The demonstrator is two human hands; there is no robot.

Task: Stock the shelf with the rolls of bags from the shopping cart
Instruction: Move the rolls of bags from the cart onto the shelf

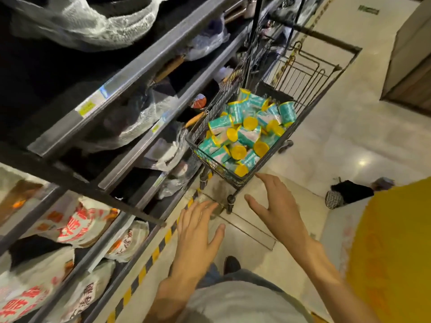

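Teal-and-yellow rolls of bags [242, 134] fill the shopping cart [218, 163] while the left hand [198, 231] and right hand [277, 210] reach forward, fingers spread, grasping nothing.

There is just 1 view, from a wide-angle camera worn on the person's head, and it looks forward and steeply down along the aisle. The frame is tilted, so the shelf [130, 73] slants across the left side and the floor [326, 141] falls away to the right. The left hand [198, 231] and right hand [277, 213] sit close below the lens, low in the frame. The shopping cart [235, 180] with its rolls of bags [245, 131] lies just beyond them, near the middle. Edges bend with the wide lens. With only 1 view, nothing is shared.
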